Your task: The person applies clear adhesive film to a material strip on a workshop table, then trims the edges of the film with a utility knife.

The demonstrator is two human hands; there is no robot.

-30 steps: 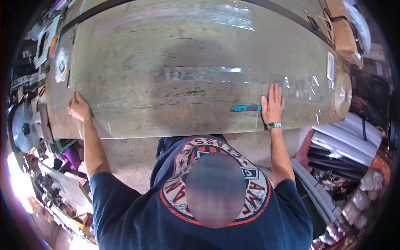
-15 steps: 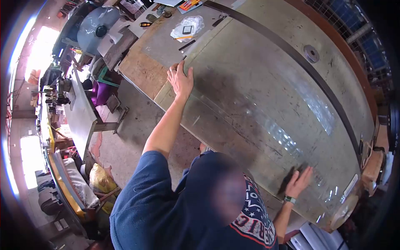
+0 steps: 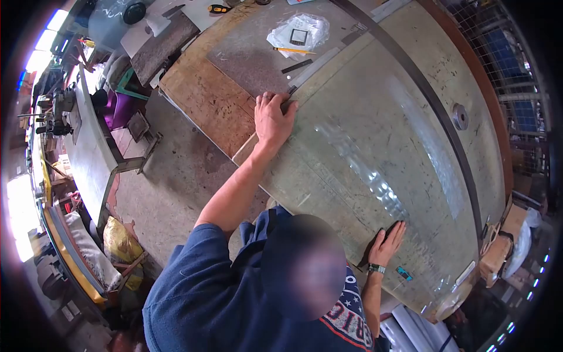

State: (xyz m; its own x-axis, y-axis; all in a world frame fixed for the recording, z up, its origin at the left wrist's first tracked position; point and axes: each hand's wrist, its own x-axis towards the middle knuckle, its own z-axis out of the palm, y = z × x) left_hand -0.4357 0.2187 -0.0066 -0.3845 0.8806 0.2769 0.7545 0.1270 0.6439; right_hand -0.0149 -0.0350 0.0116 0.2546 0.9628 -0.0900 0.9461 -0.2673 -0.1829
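Note:
A large clear sheet (image 3: pixel 375 146) lies flat on a long workbench (image 3: pixel 205 94). My left hand (image 3: pixel 273 119) sits on the sheet's far left edge, fingers curled over the rim beside a dark metal strip. Lying flat on the sheet close to its near edge is my right hand (image 3: pixel 387 243), fingers together and pointing away from me, a watch on the wrist. A small blue tool (image 3: pixel 403 273) rests on the sheet just right of that wrist, apart from the hand.
A plastic bag (image 3: pixel 299 30), a pencil (image 3: pixel 293 51) and a straightedge lie beyond the left hand. A dark band (image 3: pixel 434 111) and a round metal disc (image 3: pixel 460 116) sit at the bench's far side. Cluttered benches stand left, rolled material lower right.
The view has swung left. My left hand shifted along the sheet's left edge toward its far corner. My right hand stays flat near the front edge, and the blue tool shows again by the wrist.

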